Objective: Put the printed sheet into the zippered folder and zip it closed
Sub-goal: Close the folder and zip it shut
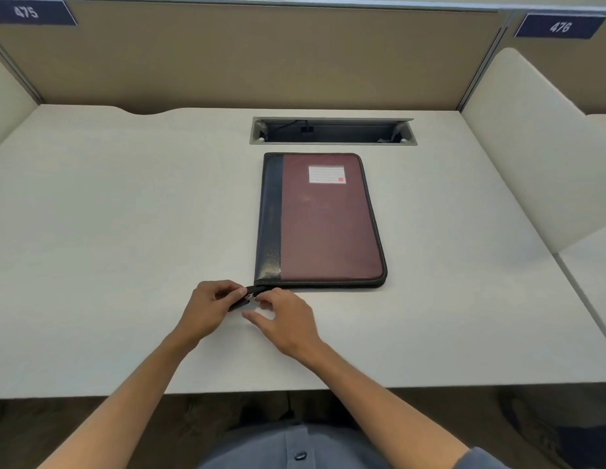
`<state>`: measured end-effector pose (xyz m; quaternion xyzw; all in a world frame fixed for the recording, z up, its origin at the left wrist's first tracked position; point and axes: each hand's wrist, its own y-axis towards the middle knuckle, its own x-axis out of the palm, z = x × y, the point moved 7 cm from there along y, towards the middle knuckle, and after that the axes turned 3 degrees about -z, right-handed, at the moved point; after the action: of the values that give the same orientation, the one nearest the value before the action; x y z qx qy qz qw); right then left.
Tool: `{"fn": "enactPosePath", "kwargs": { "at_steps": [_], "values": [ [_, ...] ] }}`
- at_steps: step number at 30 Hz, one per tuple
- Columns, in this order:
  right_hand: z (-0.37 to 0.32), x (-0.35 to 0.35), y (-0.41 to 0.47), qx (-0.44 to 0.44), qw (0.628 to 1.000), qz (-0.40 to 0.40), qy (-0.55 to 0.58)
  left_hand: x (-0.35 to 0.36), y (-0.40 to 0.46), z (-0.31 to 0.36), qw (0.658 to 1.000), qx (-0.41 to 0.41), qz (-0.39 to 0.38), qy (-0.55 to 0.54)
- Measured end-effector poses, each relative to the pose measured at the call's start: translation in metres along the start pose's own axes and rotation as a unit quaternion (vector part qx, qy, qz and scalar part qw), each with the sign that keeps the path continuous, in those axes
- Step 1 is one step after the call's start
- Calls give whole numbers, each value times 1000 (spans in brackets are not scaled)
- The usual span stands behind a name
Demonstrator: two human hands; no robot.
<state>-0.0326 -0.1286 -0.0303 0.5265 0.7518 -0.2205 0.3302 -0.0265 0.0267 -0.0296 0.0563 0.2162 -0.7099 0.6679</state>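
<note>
The zippered folder point(328, 221), maroon with a black spine strip and a white label, lies flat and closed on the desk point(108, 214). A black zipper tail sticks out from its near left corner. My left hand point(210, 309) pinches that black zipper tail point(242, 297). My right hand point(284, 319) is just right of it, with thumb and forefinger at the small metal zipper pull point(250, 296); its other fingers are spread. The printed sheet is not in view.
A recessed cable tray point(332, 131) is set in the desk behind the folder. Tan partition panels point(247, 55) close off the back, and a white divider point(531, 147) stands on the right. Desk labels read 475 and 476. The desk's front edge runs just below my wrists.
</note>
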Motion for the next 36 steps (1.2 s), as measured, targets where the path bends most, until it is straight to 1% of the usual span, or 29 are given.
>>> {"fn": "enactPosePath", "kwargs": {
  "at_steps": [4,7,9,11,13,15,17,20,22,26,33,36],
  "values": [
    [-2,5,3,17,999,35,10,2,-3,-2,1000,-3,-24,-19],
    [-1,7,5,33,999,29,21,4,-7,-2,998,-8,-45,-42],
    [-2,7,6,30,999,20,20,3,-8,-4,998,-12,-47,-47],
    [-5,5,7,22,1000,18,13,0,-8,-6,999,-17,-21,-34],
    [-10,2,7,3,1000,23,-17,-5,-8,-7,999,-19,29,3],
    [-13,-5,8,-24,995,39,-86,-10,-7,-3,996,-14,78,33],
    [-9,-17,7,-34,985,64,-156,-12,-7,0,994,-8,106,40],
    [-2,-36,1,-38,968,82,-234,-8,-6,-2,993,-16,111,49],
    [7,-46,-5,-33,962,87,-258,-5,-5,-4,991,-28,119,50],
    [31,-69,-14,-1,960,100,-261,-9,-4,-7,987,-45,147,49],
    [65,-103,-28,40,952,136,-271,-9,0,-9,987,-49,137,65],
    [85,-119,-36,70,948,144,-274,-7,2,-7,987,-43,137,76]
  ]
}}
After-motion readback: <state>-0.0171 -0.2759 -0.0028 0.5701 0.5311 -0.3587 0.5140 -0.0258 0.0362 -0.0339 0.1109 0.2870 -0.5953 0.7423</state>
